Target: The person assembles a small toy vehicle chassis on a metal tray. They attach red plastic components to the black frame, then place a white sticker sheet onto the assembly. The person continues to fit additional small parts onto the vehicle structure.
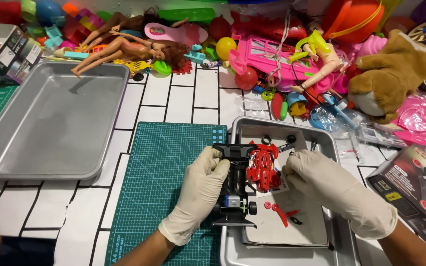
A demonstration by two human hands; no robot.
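Observation:
My left hand (199, 189), in a white glove, grips a black toy car chassis (233, 189) with a small motor at its near end. Beside it, tilted up, sits the red car body shell (262, 165), touching the chassis. My right hand (332, 189), also gloved, rests on the right of the red shell, fingertips close to it; whether it grips the shell is unclear. Both hands are over a small metal tray (338, 231) lined with white paper, which holds small red parts (277, 209) and black rings (291, 139).
A large empty metal tray (50, 123) lies at the left. A green cutting mat (163, 172) is under my left hand. Dolls (124, 47), a plush dog (395, 74) and piled plastic toys fill the back. Toy boxes (415, 192) stand at right and far left.

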